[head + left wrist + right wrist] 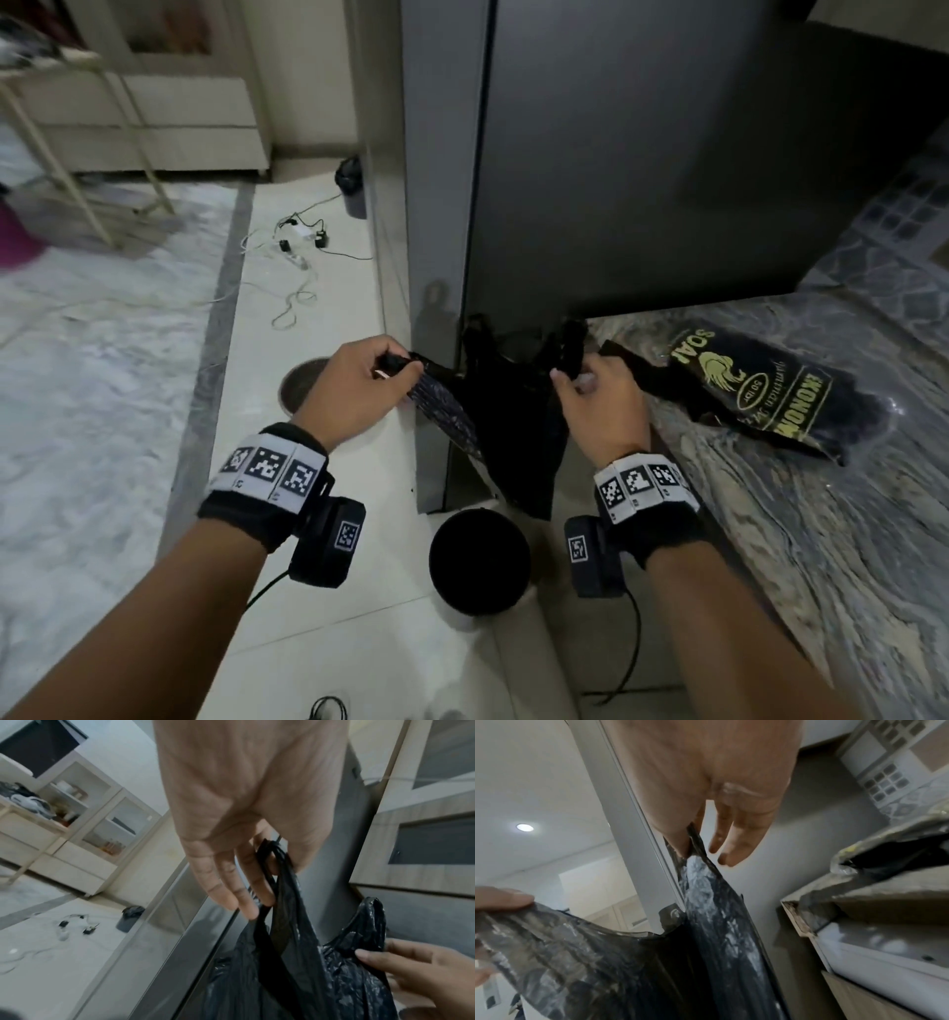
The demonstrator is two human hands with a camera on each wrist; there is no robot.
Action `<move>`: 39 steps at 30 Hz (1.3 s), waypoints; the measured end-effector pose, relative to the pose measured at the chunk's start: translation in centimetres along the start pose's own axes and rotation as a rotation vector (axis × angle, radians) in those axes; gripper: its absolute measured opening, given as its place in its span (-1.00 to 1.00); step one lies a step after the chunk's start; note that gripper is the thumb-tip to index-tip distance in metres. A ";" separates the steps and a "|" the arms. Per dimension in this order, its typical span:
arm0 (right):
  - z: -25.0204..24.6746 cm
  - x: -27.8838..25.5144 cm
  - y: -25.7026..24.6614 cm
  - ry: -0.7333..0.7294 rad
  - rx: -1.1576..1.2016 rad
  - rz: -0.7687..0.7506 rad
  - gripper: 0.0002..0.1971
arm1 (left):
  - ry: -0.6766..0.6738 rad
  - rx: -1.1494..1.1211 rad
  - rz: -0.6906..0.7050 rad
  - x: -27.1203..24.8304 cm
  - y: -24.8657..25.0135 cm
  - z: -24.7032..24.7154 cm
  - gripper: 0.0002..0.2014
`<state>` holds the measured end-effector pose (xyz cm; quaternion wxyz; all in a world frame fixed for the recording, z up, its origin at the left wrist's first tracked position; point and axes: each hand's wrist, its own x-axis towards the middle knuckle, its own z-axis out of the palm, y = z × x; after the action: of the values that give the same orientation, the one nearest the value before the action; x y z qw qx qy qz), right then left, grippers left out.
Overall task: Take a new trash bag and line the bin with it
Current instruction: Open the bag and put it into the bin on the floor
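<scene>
Head: left hand point(354, 390) and right hand point(601, 406) each pinch one handle of one black trash bag point(513, 426), hanging above one bin point(480, 562); one bag pack point(760, 401) on counter point(821, 539)
Left wrist: fingers curled round one handle
Right wrist: thumb pinches second handle

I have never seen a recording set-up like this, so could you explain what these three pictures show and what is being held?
No machine here: a person wears three cameras. The wide picture comes from the head, the other two from the wrists, looking along the fingers. The left hand and right hand each pinch a handle of one black trash bag, with the black bin on the floor below. The pack of bags lies on the marbled counter.
</scene>
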<state>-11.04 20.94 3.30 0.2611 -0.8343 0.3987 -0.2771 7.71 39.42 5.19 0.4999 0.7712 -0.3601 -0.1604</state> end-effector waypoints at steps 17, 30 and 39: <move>6.1 1.1 9.9 -0.414 0.114 0.409 -0.67 | 0.060 0.148 -0.222 -2.1 -7.7 8.0 -0.87; 8.1 2.3 13.3 -0.442 0.088 0.268 -0.75 | 0.121 0.169 -0.338 -4.2 -7.9 12.8 -0.75; 9.0 1.6 14.4 -0.547 0.371 0.396 -0.77 | 0.148 0.176 -0.366 -5.3 -8.9 14.6 -0.80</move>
<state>-11.65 13.74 -12.13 0.5527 -0.7230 0.4108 -0.0560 -1.31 35.77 -9.88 0.4181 0.8742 -0.1891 -0.1592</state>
